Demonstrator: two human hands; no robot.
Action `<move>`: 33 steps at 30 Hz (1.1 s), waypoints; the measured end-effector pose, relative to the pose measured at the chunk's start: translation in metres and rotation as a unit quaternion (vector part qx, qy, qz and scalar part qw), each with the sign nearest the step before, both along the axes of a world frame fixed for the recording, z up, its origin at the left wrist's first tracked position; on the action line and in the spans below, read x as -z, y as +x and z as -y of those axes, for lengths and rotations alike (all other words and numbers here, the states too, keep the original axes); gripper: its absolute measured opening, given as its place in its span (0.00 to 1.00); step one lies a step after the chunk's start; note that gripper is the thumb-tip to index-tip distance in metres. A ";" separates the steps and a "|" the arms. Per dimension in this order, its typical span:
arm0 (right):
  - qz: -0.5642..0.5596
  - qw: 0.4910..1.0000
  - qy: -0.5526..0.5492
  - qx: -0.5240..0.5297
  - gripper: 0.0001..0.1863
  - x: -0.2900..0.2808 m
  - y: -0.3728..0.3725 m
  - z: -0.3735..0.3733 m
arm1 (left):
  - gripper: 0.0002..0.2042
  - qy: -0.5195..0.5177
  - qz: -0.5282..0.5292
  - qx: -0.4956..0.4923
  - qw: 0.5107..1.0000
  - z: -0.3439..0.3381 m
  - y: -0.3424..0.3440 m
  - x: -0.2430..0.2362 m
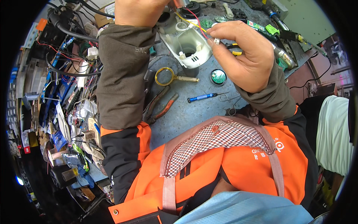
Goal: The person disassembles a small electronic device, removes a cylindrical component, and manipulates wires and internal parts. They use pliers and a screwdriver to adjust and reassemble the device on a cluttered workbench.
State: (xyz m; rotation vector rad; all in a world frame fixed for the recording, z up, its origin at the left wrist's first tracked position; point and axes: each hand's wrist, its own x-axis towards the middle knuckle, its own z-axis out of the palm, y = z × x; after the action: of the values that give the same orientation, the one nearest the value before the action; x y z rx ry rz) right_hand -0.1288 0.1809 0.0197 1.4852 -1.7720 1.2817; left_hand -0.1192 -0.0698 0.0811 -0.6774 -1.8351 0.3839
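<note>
My right hand (248, 56) is closed, thumb and forefinger pinching a small white wire connector (216, 41). A red wire (197, 19) and a yellow wire (186, 19) run from there up to the top edge. My left hand (138, 13) is cut off by that edge, its fingers mostly out of the picture. Beside it shows part of a shiny piece (180, 3), too little to name, which it seems to grip. Between and below the hands lies an open white plastic housing (203, 56), hollow, with a round opening inside.
On the blue bench (179, 112) lie a brass-rimmed magnifying glass (186, 78), red-handled pliers (166, 106), a blue screwdriver (201, 98), a small round tin (218, 77) and scissors-like metal loops (232, 111). Cables and parts (80, 123) crowd the left. A soldering iron (281, 54) is at right.
</note>
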 end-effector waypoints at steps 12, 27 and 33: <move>0.045 0.997 0.056 -0.016 0.14 -0.011 0.002 0.025 | 0.18 -0.035 -0.051 0.057 0.996 0.011 0.012 0.011; -0.041 0.989 0.126 0.059 0.09 -0.012 0.008 0.032 | 0.18 0.041 0.022 0.072 0.996 0.010 0.028 0.029; 0.088 0.989 0.114 -0.041 0.06 -0.024 0.018 0.021 | 0.19 -0.019 -0.018 0.079 0.997 0.015 0.023 0.035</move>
State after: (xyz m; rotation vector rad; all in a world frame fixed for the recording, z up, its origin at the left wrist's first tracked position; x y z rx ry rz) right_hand -0.1112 0.1602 0.0433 1.6254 -2.0483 1.3229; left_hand -0.0961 -0.0849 0.0459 -0.8301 -1.7317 0.3250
